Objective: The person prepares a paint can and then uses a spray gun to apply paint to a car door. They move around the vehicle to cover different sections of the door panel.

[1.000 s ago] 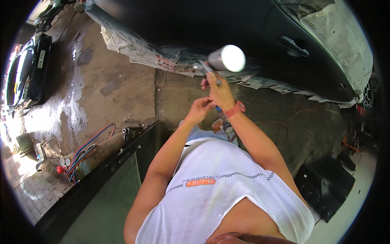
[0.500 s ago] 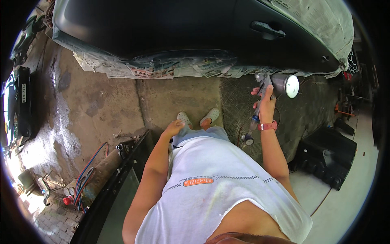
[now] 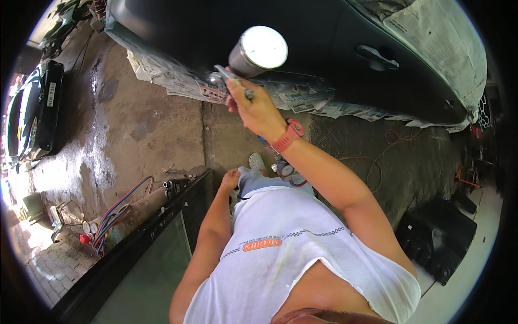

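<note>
While the right hand (image 3: 258, 108) clamps a grey spray gun (image 3: 245, 60) in front of the dark car panel (image 3: 318, 32), near its newspaper masking (image 3: 302, 98), the left hand (image 3: 231, 179) sits well apart beside the blue bottoms (image 3: 252, 181); cannot tell if its fingers are closed.

The right arm (image 3: 318, 167) is stretching forward and slanting leftward across the front of the torso (image 3: 324, 291), its elbow (image 3: 356, 208) bending slightly. The right wrist (image 3: 276, 131) is lying nearly in line with the forearm. Well out ahead, the right grip (image 3: 258, 108) is clasping firmly, its fingers (image 3: 231, 102) curling round and its thumb (image 3: 235, 86) pointing forward. The left arm (image 3: 216, 216) is hanging on its own side, bending a little. Its left grip (image 3: 231, 179) is resting low, well apart from the right, its fingers showing too small to tell exactly.
</note>
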`<state>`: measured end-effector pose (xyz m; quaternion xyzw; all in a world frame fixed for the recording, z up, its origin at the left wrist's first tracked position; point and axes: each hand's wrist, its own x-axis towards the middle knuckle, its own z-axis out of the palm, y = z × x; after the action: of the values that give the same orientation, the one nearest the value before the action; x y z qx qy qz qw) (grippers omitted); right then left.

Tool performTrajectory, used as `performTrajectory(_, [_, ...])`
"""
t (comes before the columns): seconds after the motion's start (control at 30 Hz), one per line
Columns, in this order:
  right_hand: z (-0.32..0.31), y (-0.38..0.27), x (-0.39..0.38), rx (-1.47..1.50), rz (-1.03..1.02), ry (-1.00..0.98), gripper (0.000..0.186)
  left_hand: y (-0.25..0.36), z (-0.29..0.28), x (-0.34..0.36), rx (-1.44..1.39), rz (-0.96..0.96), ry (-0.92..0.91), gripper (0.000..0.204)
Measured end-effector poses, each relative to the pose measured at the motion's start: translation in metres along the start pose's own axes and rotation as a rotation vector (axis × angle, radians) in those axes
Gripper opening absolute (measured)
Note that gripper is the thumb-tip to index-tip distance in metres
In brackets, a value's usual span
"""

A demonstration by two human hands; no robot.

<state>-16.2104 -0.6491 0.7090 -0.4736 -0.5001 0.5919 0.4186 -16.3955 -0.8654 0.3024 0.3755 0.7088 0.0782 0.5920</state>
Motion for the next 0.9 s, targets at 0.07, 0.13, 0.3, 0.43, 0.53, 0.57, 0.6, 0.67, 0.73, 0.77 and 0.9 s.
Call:
performTrajectory(0.07, [0.005, -0.004, 0.011, 0.035, -0.001, -0.067, 0.058, 0.006, 0.011, -0.006, 0.012, -0.003, -0.005, 0.057])
performTrajectory(0.13, [0.000, -0.011, 0.017, 0.082, 0.050, -0.100, 0.058, 0.025, 0.015, -0.024, 0.005, -0.031, -0.051, 0.057])
performTrajectory(0.3, [-0.059, -0.025, -0.012, -0.013, 0.039, 0.114, 0.058, 0.017, 0.018, -0.020, 0.062, -0.051, -0.041, 0.057])
performTrajectory(0.43, [-0.135, -0.025, -0.059, -0.061, 0.056, 0.384, 0.065, -0.015, 0.016, 0.010, 0.095, -0.013, -0.035, 0.057])
performTrajectory(0.53, [-0.190, -0.022, -0.099, -0.090, 0.091, 0.587, 0.068, -0.008, 0.010, 0.021, 0.141, 0.014, -0.059, 0.056])
performTrajectory(0.57, [-0.209, -0.020, -0.111, -0.065, 0.104, 0.648, 0.069, -0.004, 0.006, 0.023, 0.130, 0.013, -0.054, 0.055])
performTrajectory(0.6, [-0.221, -0.021, -0.121, -0.042, 0.119, 0.710, 0.069, 0.000, 0.004, 0.024, 0.119, 0.011, -0.053, 0.054])
performTrajectory(0.67, [-0.227, -0.034, -0.129, -0.058, 0.072, 0.761, 0.073, 0.007, 0.003, 0.027, 0.113, 0.013, -0.029, 0.053])
performTrajectory(0.73, [-0.225, -0.043, -0.127, -0.032, 0.013, 0.811, 0.070, 0.008, 0.003, 0.036, 0.154, 0.052, 0.003, 0.053])
performTrajectory(0.77, [-0.222, -0.045, -0.122, -0.043, 0.025, 0.767, 0.070, 0.008, 0.005, 0.039, 0.126, 0.052, -0.017, 0.050])
performTrajectory(0.9, [-0.177, -0.052, -0.077, -0.038, 0.031, 0.595, 0.070, 0.028, 0.009, 0.037, 0.065, 0.071, -0.055, 0.048])
